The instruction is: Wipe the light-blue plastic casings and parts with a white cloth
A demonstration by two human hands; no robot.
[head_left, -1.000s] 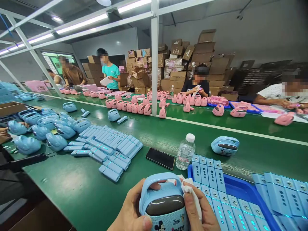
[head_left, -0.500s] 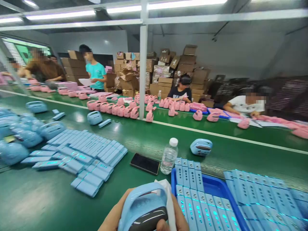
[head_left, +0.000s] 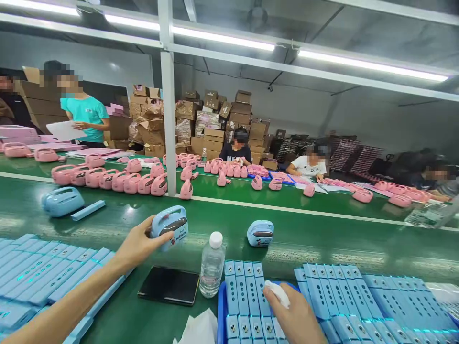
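The left hand reaches out over the green table, its fingers closed around a small blue speaker with a carry handle, held at the far end of the outstretched arm, just above the table surface. The right hand rests near the bottom edge over a blue tray filled with rows of blue bars; it is curled around a white cloth, pinched between thumb and fingers.

Between the two hands a clear water bottle with a white cap stands upright, and a black phone lies flat just to its left. A second blue speaker sits on the table to the right of the held one, well apart from it. More blue bars lie in rows at the near left. Pink speakers line the far side, where other people sit or stand at work.
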